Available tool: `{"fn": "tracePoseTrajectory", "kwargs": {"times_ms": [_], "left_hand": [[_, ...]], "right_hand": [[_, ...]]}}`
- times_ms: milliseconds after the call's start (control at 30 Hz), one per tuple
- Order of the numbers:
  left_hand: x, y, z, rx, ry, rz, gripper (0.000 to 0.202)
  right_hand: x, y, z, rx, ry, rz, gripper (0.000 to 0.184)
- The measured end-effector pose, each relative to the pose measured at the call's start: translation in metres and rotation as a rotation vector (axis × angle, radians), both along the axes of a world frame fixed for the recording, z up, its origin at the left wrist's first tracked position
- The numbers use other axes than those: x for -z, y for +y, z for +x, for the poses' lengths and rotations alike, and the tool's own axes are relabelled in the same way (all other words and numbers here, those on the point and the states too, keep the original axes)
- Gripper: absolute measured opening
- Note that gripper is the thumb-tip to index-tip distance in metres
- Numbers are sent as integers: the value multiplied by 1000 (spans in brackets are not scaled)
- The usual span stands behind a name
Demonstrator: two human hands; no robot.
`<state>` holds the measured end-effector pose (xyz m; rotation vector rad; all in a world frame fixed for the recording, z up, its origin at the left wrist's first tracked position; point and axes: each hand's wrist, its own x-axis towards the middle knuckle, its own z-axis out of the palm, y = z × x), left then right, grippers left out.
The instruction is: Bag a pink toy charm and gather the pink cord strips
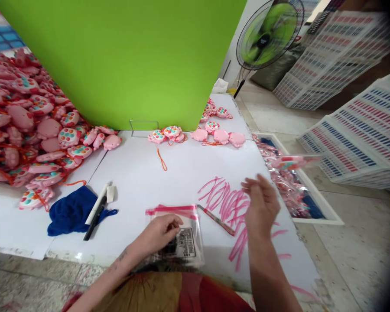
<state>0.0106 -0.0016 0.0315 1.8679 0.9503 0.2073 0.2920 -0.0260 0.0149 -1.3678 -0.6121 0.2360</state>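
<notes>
Head view: left hand fingers press the stacked plastic bags flat on the surface; right hand, fingers loosely spread and empty, should peel only the top bag.

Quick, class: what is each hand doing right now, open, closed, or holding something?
Left hand: fingers curled, resting on the stack of clear bags; a firm grip cannot be told.
Right hand: open, holding nothing, raised above the white table.

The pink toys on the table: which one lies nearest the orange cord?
The toy at the left end of the small group by the green board, just above the orange cord.
</notes>
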Motion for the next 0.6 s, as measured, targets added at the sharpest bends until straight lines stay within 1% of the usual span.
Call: {"fn": "tracePoseTrajectory", "kwargs": {"times_ms": [67,133,233,300,333,433,500,600], "left_hand": [[5,-4,2,49,109,67,20],[11,-5,3,58,211,147,25],[15,-4,4,84,345,276,27],[15,-1,4,103,428,340,27],[14,0,5,103,460,363,28],[13,3,6,106,506,401,29],[13,4,7,123,525,411,29],[14,5,7,162,519,415,28]], "right_hand": [[5,3,-10,-158,-109,-177,31],[9,12,-23,-335,-246,-269,28],[5,31,-43,-634,-407,-309,30],[-2,42,-56,-808,-448,-321,32],[-6,45,-63,-873,-452,-320,32],[-17,47,-80,-1007,-455,-309,32],[-21,43,-86,-1059,-466,-321,32],[-24,33,-87,-1102,-492,-364,32]]}}
